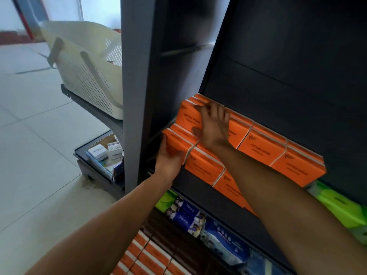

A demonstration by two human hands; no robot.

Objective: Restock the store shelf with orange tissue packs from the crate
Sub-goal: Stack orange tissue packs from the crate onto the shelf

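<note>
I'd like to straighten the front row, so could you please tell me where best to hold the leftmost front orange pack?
Hold the leftmost front pack by its two short ends, coming from the open aisle side. It lies flat at the shelf edge, another pack butts against its right end, and the left hand already cups its free left end. The right hand rests on the back row.

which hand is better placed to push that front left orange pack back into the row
Left, probably. The left hand already cups the outer end of the protruding orange pack, while the right hand lies flat on the upper pack behind it.
</note>
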